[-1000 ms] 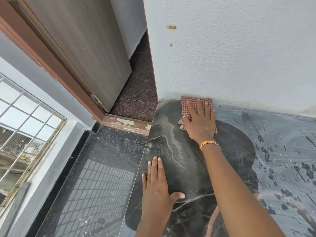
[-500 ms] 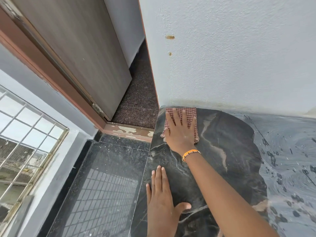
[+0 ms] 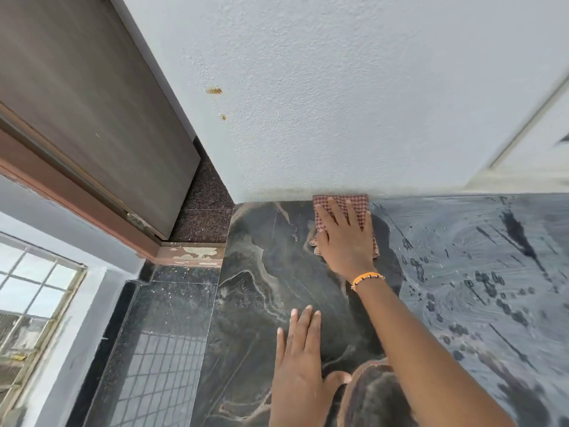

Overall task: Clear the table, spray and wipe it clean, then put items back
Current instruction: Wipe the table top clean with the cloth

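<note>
Head view, looking down at a dark marbled tabletop (image 3: 264, 272) that butts against a white textured wall (image 3: 338, 103) across the top of the frame.

Right hand (image 3: 345, 238): flat, fingers spread, palm pressing a red-and-white checked cloth (image 3: 360, 204) onto the tabletop. Not a closed grasp; the cloth is pinned under the open palm. Cloth sits at centre frame, its far edge touching the wall base. Orange bead bracelet (image 3: 368, 278) on the right wrist.

Left hand (image 3: 300, 374): lower centre, palm down, fingers extended and together, thumb out to the right, resting flat on the tabletop and holding nothing.

Surface condition: right half of the tabletop carries a pale grey film (image 3: 477, 272) with swirl marks and dark spots. Left portion, around both hands, is dark and glossy with tan veining.

Surroundings: brown door (image 3: 92, 103) at upper left, standing open over a speckled floor (image 3: 206, 217). Window with grille (image 3: 34, 291) at lower left. Two small brown marks (image 3: 214, 91) on the wall.
</note>
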`<control>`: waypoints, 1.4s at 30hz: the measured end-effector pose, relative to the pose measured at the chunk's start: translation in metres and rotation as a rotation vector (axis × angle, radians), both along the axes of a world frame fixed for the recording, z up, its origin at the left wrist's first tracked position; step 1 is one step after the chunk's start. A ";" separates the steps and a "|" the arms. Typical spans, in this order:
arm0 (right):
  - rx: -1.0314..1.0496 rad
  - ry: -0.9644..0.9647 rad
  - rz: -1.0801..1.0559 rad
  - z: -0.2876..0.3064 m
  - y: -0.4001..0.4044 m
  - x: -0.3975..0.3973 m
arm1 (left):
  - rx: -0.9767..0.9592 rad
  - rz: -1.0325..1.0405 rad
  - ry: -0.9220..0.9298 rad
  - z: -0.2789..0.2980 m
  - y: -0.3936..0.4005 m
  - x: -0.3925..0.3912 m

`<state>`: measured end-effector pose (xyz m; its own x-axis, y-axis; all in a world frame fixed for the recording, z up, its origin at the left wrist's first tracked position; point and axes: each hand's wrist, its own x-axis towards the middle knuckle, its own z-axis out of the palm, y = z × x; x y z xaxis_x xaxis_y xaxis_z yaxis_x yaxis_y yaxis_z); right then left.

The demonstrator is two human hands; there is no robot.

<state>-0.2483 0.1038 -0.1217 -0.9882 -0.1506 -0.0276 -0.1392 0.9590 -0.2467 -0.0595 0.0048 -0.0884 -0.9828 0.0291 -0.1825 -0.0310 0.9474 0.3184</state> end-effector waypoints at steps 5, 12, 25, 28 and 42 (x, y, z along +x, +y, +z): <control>0.013 -0.035 -0.255 0.003 0.116 -0.002 | -0.132 -0.110 -0.152 0.012 0.024 0.004; 0.013 -0.112 -0.556 0.003 0.182 0.027 | -0.013 -0.081 -0.262 -0.011 0.031 0.006; -0.011 -0.055 0.320 0.000 0.025 0.134 | -0.111 -0.039 -0.219 0.007 0.026 0.064; 0.042 -0.032 0.247 -0.003 0.074 0.144 | -0.081 -0.109 -0.233 0.005 0.025 0.076; 0.031 -0.135 -0.620 0.000 0.123 0.209 | 0.019 -0.109 -0.235 0.002 0.001 0.097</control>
